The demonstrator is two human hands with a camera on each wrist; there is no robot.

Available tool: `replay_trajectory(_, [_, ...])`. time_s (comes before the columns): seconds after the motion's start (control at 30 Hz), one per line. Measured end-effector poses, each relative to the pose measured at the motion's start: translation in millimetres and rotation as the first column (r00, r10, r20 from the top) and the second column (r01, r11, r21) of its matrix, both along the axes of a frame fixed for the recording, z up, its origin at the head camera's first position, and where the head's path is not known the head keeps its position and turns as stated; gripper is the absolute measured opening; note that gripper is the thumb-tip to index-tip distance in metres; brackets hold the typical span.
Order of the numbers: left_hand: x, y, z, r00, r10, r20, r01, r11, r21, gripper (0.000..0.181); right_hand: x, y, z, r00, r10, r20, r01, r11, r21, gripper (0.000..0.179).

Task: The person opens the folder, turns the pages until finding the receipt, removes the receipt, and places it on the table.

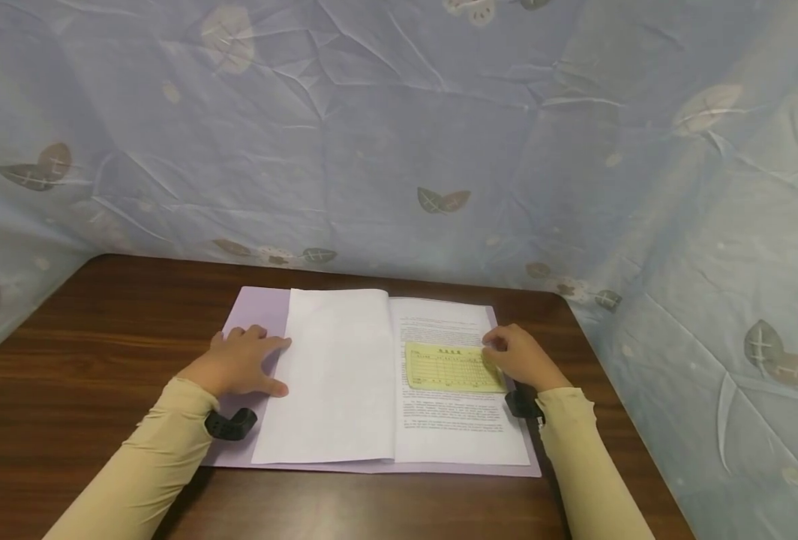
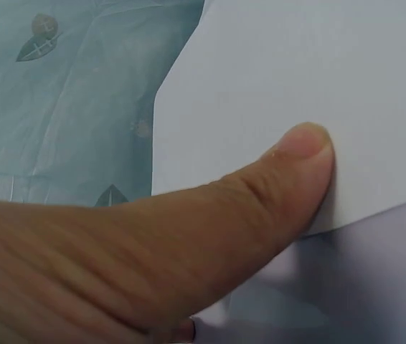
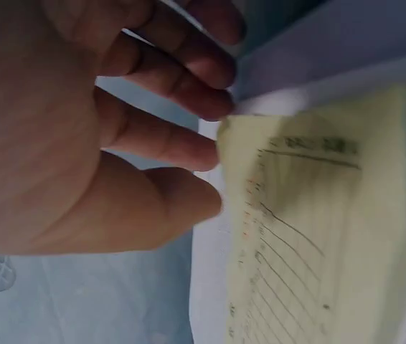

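Observation:
A lilac folder (image 1: 257,301) lies spread on the table with papers in it. My left hand (image 1: 240,360) rests at its left side, fingers spread, and the thumb (image 2: 303,143) lies on the blank white page (image 1: 338,375) near that page's left edge. On the printed page (image 1: 460,442) at the right lies a yellow slip (image 1: 453,367) with a ruled form. My right hand (image 1: 520,356) is at the slip's right end. In the right wrist view, its bent index fingertip touches or nearly touches the slip's edge, with the thumb a small gap away.
The dark wooden table (image 1: 122,337) extends to both sides of the folder. A pale blue leaf-patterned cloth (image 1: 372,150) hangs behind the table and along its sides. Black straps with cameras sit on both wrists.

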State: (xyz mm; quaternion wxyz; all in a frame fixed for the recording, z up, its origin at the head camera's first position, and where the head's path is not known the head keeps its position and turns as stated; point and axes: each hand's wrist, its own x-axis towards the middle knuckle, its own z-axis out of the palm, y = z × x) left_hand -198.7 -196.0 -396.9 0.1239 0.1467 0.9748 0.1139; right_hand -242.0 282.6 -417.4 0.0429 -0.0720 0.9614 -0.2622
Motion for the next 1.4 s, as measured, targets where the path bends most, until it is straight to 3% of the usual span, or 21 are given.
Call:
replay_trajectory(0.13, [-1.1, -1.4, 0.4, 1.000, -0.009, -0.018, 0.009, 1.000, 0.024, 0.096, 0.5, 1.2, 2.8, 0.999, -0.009, 0.054, 0.008, 1.000, 0.023, 0.034])
replay_trajectory(0.27, [-3.3, -2.7, -1.1, 0.997, -0.066, -0.040, 0.070, 0.992, 0.107, 0.097, 2.6, 1.1, 4.3, 0.997, -0.017, 0.072, 0.014, 0.999, 0.039, 0.035])
replay_trajectory(0.4, [-4.4, -1.7, -1.4, 0.988, -0.153, -0.020, 0.154, 0.971, 0.185, 0.090, 4.0, 0.4, 5.0, 0.998, -0.010, 0.069, 0.007, 0.999, 0.040, 0.036])
replay_trajectory(0.53, [-2.1, 1.6, -0.6, 0.981, -0.193, 0.018, 0.186, 0.963, 0.194, 0.082, 5.1, -0.2, 6.2, 0.997, -0.010, 0.072, 0.007, 0.999, 0.040, 0.037])
replay_trajectory(0.67, [2.2, 4.4, 0.3, 0.983, -0.176, 0.043, 0.167, 0.972, 0.168, 0.084, 4.9, -0.5, 7.0, 0.998, -0.007, 0.063, 0.004, 0.999, 0.045, 0.036])
replay_trajectory(0.87, [2.4, 6.3, -3.7, 0.987, -0.157, 0.026, 0.151, 0.978, 0.143, 0.107, 3.4, -0.5, 6.5, 0.998, 0.002, 0.058, -0.005, 0.999, 0.048, 0.035])
replay_trajectory(1.1, [-1.5, 5.0, -7.3, 0.990, -0.141, 0.014, 0.138, 0.982, 0.125, 0.106, 2.0, -1.2, 5.2, 0.999, 0.017, 0.042, -0.018, 0.999, 0.035, 0.033])
replay_trajectory(1.4, [1.0, -4.2, 3.0, 0.991, -0.103, 0.085, 0.094, 0.990, 0.100, 0.105, 3.1, -10.2, -2.4, 0.992, 0.126, 0.028, -0.124, 0.991, -0.050, 0.031])
